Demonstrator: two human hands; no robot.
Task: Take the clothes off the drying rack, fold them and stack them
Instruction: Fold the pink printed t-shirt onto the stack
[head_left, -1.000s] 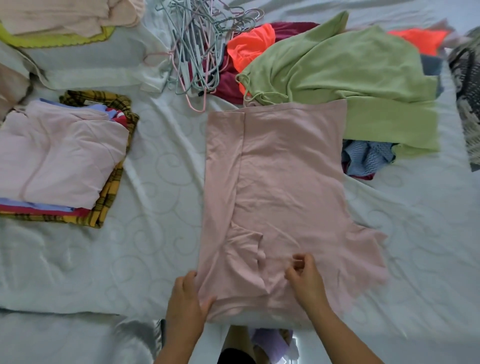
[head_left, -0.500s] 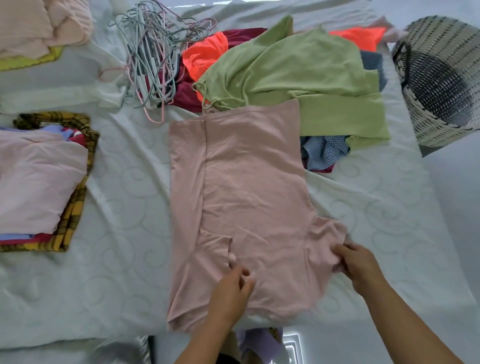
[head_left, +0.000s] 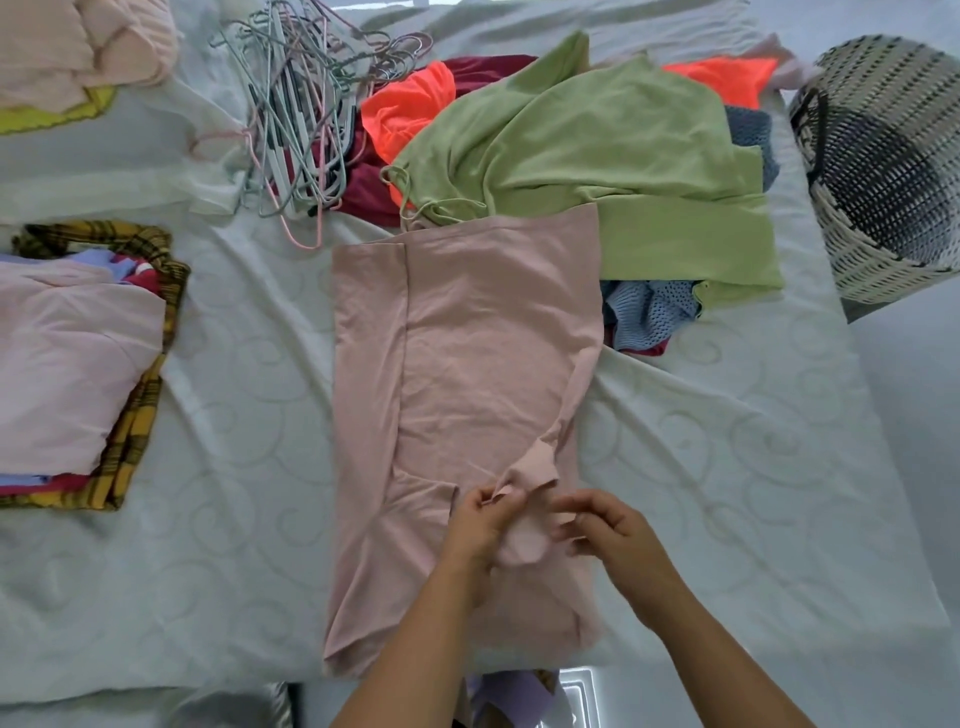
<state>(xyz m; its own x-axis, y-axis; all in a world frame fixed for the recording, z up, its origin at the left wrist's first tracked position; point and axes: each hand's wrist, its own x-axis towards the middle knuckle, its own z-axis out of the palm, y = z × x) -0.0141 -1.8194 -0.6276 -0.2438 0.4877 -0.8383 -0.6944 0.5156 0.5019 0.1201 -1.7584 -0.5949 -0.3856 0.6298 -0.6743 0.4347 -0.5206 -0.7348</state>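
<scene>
At nine o'clock sits the folded stack (head_left: 72, 364). At centre the pink shirt (head_left: 467, 338) lies flat on the bed sheet (head_left: 234, 415). At six o'clock the left hand (head_left: 480, 522) pinches its folded-in sleeve (head_left: 535, 467). The right hand (head_left: 608, 530), blurred, seems to pinch it too. A woven basket (head_left: 883, 171) sits at two o'clock.

we look down on a bed (head_left: 727, 467) spread with a pale sheet patterned in swirls. to its right we see pale floor (head_left: 919, 415) and a woven basket (head_left: 883, 171), under soft light.
</scene>
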